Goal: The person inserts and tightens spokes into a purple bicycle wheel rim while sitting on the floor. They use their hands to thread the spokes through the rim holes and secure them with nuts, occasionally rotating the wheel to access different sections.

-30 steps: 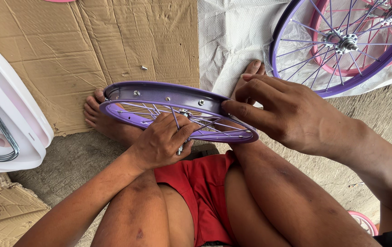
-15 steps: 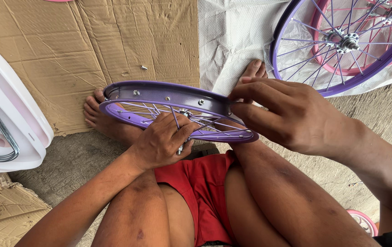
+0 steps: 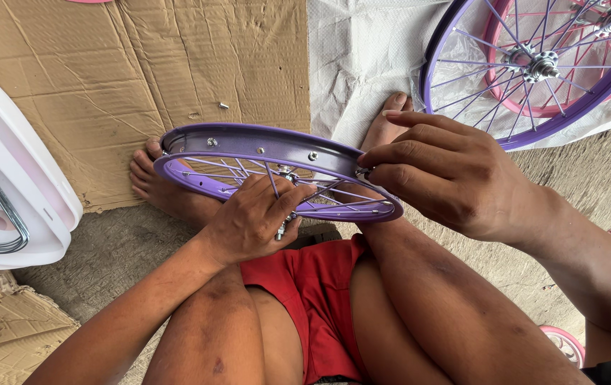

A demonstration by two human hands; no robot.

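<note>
A small purple bicycle wheel rim [image 3: 248, 142] with silver spokes rests tilted between my knees and feet. My left hand [image 3: 252, 217] reaches through the spokes and grips near the silver hub [image 3: 284, 224]. My right hand [image 3: 448, 175] pinches the rim's right edge, fingertips on a small silver spoke nipple [image 3: 364, 171]. Several nipples stud the rim's inner band. My bare feet sit behind the wheel on the ground.
A second purple wheel [image 3: 533, 68] lies over a pink one at top right on a white sheet [image 3: 362, 57]. Brown cardboard [image 3: 105, 78] covers the floor at left, with a small loose screw [image 3: 223, 105]. A white plastic part with a metal bar [image 3: 6, 192] lies far left.
My right hand has shifted slightly along the rim's right edge, fingers closing onto the nipple. The left hand and the wheel have hardly moved.
</note>
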